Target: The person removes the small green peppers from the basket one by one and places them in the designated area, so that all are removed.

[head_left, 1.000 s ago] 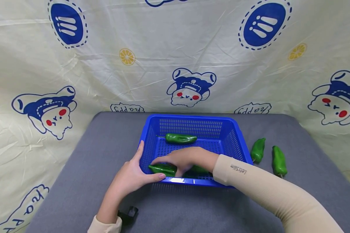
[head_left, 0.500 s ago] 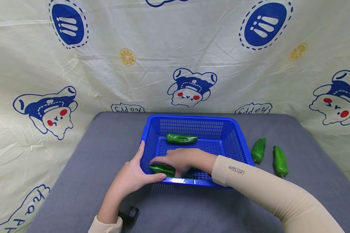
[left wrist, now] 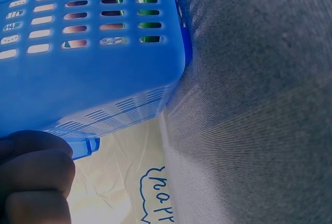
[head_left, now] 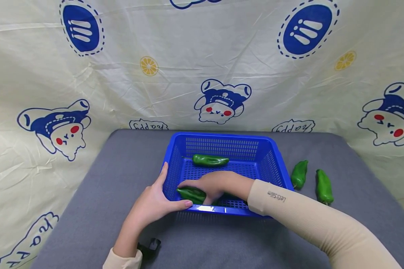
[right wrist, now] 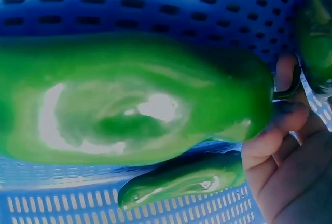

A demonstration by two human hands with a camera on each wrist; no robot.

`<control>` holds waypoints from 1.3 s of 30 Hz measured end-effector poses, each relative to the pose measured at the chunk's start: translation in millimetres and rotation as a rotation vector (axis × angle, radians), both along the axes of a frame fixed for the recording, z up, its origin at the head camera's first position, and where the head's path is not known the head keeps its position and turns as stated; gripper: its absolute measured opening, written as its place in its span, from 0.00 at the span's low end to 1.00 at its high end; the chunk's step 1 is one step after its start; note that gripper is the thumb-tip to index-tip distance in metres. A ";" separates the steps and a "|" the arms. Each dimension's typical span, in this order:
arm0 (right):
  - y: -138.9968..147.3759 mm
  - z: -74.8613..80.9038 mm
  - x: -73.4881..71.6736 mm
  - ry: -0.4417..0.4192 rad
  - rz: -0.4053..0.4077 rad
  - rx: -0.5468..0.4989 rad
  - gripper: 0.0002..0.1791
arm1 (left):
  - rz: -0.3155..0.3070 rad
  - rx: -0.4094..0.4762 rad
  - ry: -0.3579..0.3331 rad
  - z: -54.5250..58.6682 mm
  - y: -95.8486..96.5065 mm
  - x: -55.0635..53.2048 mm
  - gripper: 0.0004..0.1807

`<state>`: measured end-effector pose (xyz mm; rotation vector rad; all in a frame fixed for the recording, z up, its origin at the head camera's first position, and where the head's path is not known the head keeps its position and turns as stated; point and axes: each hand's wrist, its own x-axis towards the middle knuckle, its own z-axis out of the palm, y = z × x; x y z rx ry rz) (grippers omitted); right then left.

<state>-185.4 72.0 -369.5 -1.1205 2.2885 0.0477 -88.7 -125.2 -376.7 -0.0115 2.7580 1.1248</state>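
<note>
The left hand (head_left: 153, 205) grips the left front corner of a blue plastic basket (head_left: 222, 136), its thumb along the front rim. Its curled fingers (left wrist: 36, 177) show under the rim in the left wrist view. Inside the basket, the right hand (head_left: 212, 185) has its fingers and thumb curled about a glossy green pepper (head_left: 192, 195) at the front left. A second green pepper (right wrist: 135, 99) lies under the right wrist, its stem right at the fingertips (right wrist: 259, 149). Another green pepper (head_left: 210, 160) rests near the back wall.
Two green peppers, one (head_left: 299, 174) beside the basket and one (head_left: 324, 186) farther right, lie on the grey tabletop (head_left: 121, 168). A small black object (head_left: 151, 246) is by the left wrist. Behind hangs a printed curtain (head_left: 175, 97).
The right hand and the front-left pepper have shifted slightly to the right inside the basket. The left hand keeps its grip on the corner, and the basket stays in place.
</note>
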 end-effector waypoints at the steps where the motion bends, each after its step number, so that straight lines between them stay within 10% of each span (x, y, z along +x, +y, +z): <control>1: 0.0 0.1 0.4 0.009 -0.019 0.004 0.50 | 0.000 0.000 0.000 0.3 0.1 0.2 0.73; 8: -2.9 -1.7 1.9 0.104 -0.072 -0.032 0.52 | 0.005 0.001 0.002 -0.8 -0.1 0.3 0.74; 16: -4.2 -8.6 1.0 0.298 0.132 -0.068 0.53 | 0.005 0.001 -0.004 -2.0 0.2 -0.9 0.74; 39: -4.4 -4.5 2.4 0.167 0.090 0.074 0.49 | 0.004 0.007 -0.003 -0.7 -0.2 0.6 0.73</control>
